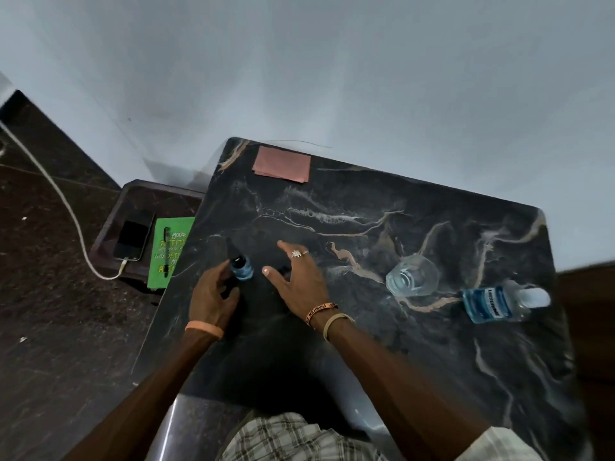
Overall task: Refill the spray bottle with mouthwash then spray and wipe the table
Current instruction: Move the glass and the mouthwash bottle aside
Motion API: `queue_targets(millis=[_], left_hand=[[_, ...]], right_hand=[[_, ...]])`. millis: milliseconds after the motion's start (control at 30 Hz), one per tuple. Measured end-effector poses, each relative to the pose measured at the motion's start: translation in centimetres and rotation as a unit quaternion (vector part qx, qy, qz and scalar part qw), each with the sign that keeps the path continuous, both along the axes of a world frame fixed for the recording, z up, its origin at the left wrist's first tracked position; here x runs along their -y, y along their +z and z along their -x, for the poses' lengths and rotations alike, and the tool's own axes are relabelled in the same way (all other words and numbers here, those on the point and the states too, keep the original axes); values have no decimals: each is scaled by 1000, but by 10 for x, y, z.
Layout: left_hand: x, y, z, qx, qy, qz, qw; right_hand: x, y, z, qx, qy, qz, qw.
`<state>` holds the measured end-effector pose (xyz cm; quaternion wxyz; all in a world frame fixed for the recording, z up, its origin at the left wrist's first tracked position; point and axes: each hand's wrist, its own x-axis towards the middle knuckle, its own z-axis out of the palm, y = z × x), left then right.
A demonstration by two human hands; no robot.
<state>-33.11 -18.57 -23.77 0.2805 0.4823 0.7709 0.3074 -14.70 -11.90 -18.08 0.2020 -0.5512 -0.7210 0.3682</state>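
Both hands out: left hand (213, 296) wraps the little spray bottle (239, 262) (blue liquid (244, 272) inside, I think), right hand (296, 277) fingers spread just beside it.

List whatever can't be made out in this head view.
All in the head view:
1. Spray bottle: lower body covered by the grip of the left hand; its dark top blurs into the table.
2. Green notebook: right part hidden behind the table edge, so the wording is incomplete.
3. Mouthwash bottle: cap end washed out by glare.
4. Glass: contents, if any, too faint to tell.
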Motion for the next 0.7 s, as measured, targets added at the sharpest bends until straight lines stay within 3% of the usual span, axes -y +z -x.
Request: queue_targets(millis=[100,267,367,533,700], left_hand=[[10,1,-3,6,28,9,1000],[22,-2,-11,94,99,103,985],[28,1,-24,148,93,137,975],[19,34,-82,203,-70,167,962],[-34,53,-157,196,-209,129,949]], right_hand=[[0,11,-30,-2,-33,-36,999],[5,33,-88,4,-96,-80,992],[12,44,-124,-2,-154,-95,984],[19,52,-179,-20,-279,-126,952],[17,39,-224,57,-340,-17,939]])
